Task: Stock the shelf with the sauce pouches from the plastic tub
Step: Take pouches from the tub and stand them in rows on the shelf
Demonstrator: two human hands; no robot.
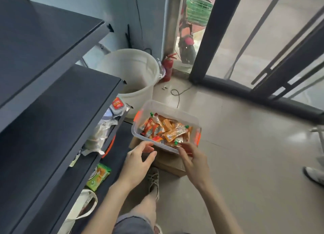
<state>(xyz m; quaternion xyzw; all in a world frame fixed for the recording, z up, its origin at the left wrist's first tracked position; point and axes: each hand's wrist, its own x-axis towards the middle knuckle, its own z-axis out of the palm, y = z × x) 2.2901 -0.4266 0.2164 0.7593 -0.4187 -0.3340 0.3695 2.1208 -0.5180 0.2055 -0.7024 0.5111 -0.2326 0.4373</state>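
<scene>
A clear plastic tub (175, 111) with orange clips sits on a cardboard box, low in the middle of the view. Several orange sauce pouches (173, 134) with green caps lie heaped inside it. My left hand (138, 161) hovers open at the tub's near left corner, fingers spread, holding nothing. My right hand (192, 160) is at the tub's near rim, with thumb and fingers pinching at a green-capped pouch (178, 143) there. The dark shelf unit (73, 100) rises on the left, with several packets on a lower board.
A white bucket (133, 72) stands behind the tub beside the shelf. A red fire extinguisher (167, 67) and a loose cable lie by the door frame. A cardboard box (168, 161) carries the tub. A white tote bag (82, 207) sits at the shelf's foot. Another person's shoe (313, 175) is at the right.
</scene>
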